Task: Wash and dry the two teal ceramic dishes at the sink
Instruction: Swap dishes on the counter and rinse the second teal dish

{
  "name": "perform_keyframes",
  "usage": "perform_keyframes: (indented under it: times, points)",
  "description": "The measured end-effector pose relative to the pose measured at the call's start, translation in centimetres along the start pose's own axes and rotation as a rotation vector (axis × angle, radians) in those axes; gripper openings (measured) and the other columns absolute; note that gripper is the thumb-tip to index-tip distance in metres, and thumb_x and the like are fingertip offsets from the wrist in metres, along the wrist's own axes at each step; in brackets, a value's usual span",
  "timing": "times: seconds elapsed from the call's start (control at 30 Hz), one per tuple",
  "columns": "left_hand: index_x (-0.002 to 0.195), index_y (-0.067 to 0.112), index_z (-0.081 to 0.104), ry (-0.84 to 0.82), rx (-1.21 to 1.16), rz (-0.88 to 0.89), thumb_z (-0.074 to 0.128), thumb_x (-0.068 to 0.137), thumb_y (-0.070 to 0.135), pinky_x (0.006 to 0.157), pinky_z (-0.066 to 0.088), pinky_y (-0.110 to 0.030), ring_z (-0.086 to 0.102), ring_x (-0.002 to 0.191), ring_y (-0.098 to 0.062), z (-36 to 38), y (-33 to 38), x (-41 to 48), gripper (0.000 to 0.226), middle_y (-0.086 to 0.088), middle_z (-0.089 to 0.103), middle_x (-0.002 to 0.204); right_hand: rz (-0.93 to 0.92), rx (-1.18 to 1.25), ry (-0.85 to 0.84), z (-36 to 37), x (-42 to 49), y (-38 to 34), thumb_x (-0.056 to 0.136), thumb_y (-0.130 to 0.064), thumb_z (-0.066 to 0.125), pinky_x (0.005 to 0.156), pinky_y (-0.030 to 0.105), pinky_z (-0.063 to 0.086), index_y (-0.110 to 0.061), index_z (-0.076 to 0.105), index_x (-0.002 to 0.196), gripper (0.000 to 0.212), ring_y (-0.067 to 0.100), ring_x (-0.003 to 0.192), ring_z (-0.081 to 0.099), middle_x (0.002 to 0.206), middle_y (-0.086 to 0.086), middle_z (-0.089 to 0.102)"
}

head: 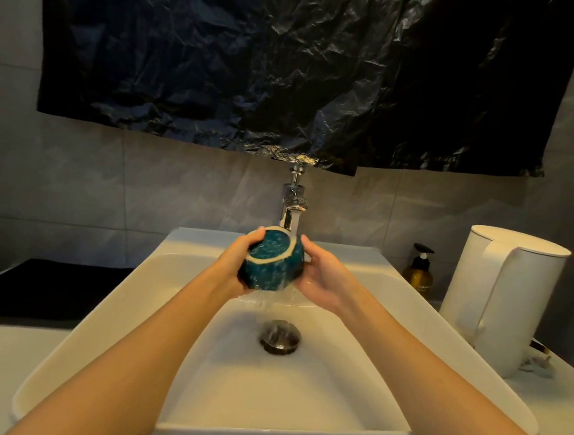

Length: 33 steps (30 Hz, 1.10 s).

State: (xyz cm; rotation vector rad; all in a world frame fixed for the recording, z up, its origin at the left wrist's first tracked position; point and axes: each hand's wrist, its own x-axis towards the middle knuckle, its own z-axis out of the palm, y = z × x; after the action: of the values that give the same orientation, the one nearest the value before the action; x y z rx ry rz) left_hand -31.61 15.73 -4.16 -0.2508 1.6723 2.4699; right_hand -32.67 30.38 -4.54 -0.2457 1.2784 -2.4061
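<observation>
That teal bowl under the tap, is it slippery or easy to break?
Probably slippery: water is streaming over the teal bowl. Likely fragile, being ceramic held above a hard white sink. Its rounded sides suggest it might roll if dropped.

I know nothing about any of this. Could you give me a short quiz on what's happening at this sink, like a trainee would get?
1. True or false: water from the faucet is running onto the teal bowl.
2. Which hands hold the bowl? A) left only B) right only C) both
3. Fill in: the white kettle stands to the ___ of the sink.
Key: 1 true. 2 C, the left hand and right hand both grip it. 3 right.
</observation>
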Motion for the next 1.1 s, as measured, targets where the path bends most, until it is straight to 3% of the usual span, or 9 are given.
perform_keyframes:
  times: [0.1, 0.23, 0.3, 0.43, 0.53, 0.67, 0.83, 0.97, 1.1]
  points:
    - [0.094, 0.016, 0.065, 0.04, -0.061, -0.011, 0.059, 0.086, 0.045, 0.058, 0.051, -0.032, 0.064, 0.078, -0.025, -0.2, 0.4, -0.2, 0.03, -0.008, 0.07, 0.085, -0.093, -0.056, -0.135, 0.2, 0.2, 0.0, 0.099, -0.013, 0.042, 0.094, 0.032, 0.05, -0.006, 0.05, 0.133, 0.035, 0.023, 0.113, 0.058, 0.129, 0.014, 0.059]
    - [0.089, 0.015, 0.061, 0.07, -0.044, -0.039, 0.06, 0.087, 0.043, 0.061, 0.051, -0.035, 0.062, 0.077, -0.026, 0.1, 0.4, -0.5, 0.028, -0.009, 0.067, 0.084, -0.099, -0.189, -0.145, -0.2, 0.0, -0.1, 0.095, -0.012, 0.052, 0.105, 0.037, 0.043, -0.011, 0.057, 0.123, 0.028, 0.025, 0.122, 0.054, 0.129, 0.011, 0.06]
    - [0.093, 0.014, 0.061, 0.058, -0.043, -0.056, 0.059, 0.088, 0.042, 0.062, 0.051, -0.036, 0.062, 0.078, -0.026, 0.4, 0.5, -0.5, 0.028, -0.01, 0.066, 0.086, -0.094, -0.202, -0.088, -0.1, 0.2, 0.0, 0.097, -0.018, 0.051, 0.1, 0.036, 0.047, -0.011, 0.059, 0.121, 0.027, 0.024, 0.119, 0.056, 0.126, 0.012, 0.061]
    - [0.092, 0.012, 0.061, 0.054, 0.022, -0.097, 0.06, 0.088, 0.039, 0.061, 0.05, -0.039, 0.062, 0.074, -0.027, 1.0, 0.1, -0.5, 0.028, -0.01, 0.066, 0.083, -0.021, -0.203, 0.117, 0.4, 0.6, 0.8, 0.101, -0.037, 0.038, 0.071, 0.031, 0.056, -0.012, 0.056, 0.122, 0.037, 0.02, 0.097, 0.066, 0.11, 0.01, 0.068]
    - [0.096, 0.009, 0.061, 0.08, 0.005, -0.165, 0.062, 0.087, 0.04, 0.068, 0.051, -0.042, 0.062, 0.076, -0.031, 0.7, 0.0, -0.5, 0.032, -0.013, 0.065, 0.086, -0.009, -0.266, 0.073, -0.6, 0.9, 0.8, 0.097, -0.031, 0.05, 0.079, 0.036, 0.057, -0.014, 0.045, 0.134, 0.041, 0.024, 0.109, 0.061, 0.125, 0.012, 0.06]
    - [0.094, 0.008, 0.057, 0.111, -0.033, -0.196, 0.064, 0.085, 0.039, 0.075, 0.052, -0.042, 0.061, 0.081, -0.032, 0.0, 0.4, -0.1, 0.033, -0.015, 0.064, 0.089, -0.009, -0.213, -0.056, -1.1, 0.9, 0.5, 0.078, -0.015, 0.072, 0.092, 0.04, 0.053, -0.015, 0.032, 0.144, 0.077, 0.029, 0.12, 0.055, 0.137, 0.014, 0.05]
    - [0.106, 0.014, 0.062, 0.031, -0.013, -0.174, 0.061, 0.086, 0.041, 0.074, 0.053, -0.042, 0.062, 0.091, -0.03, 0.0, 0.4, 0.5, 0.034, -0.013, 0.066, 0.099, -0.133, -0.326, 0.052, -0.7, 0.9, 1.2, 0.07, -0.003, 0.079, 0.09, 0.043, 0.053, -0.018, 0.038, 0.139, 0.082, 0.028, 0.11, 0.06, 0.123, 0.009, 0.058]
    - [0.112, 0.015, 0.062, -0.032, -0.045, -0.182, 0.054, 0.09, 0.039, 0.091, 0.049, -0.048, 0.059, 0.103, -0.032, 0.4, 0.2, 0.8, 0.033, -0.013, 0.065, 0.11, -0.19, -0.471, 0.11, -0.7, 0.6, 1.2, 0.069, -0.009, 0.082, 0.081, 0.037, 0.057, -0.029, 0.027, 0.141, 0.092, 0.017, 0.097, 0.062, 0.112, -0.004, 0.056]
    - [0.114, 0.013, 0.058, -0.076, -0.103, -0.221, 0.054, 0.092, 0.04, 0.079, 0.052, -0.051, 0.06, 0.102, -0.036, 0.3, 0.4, 0.5, 0.036, -0.016, 0.063, 0.115, -0.07, -0.43, 0.021, -1.3, 0.0, -0.1, 0.076, -0.007, 0.074, 0.081, 0.038, 0.057, -0.022, 0.027, 0.144, 0.084, 0.023, 0.106, 0.061, 0.125, 0.003, 0.054]
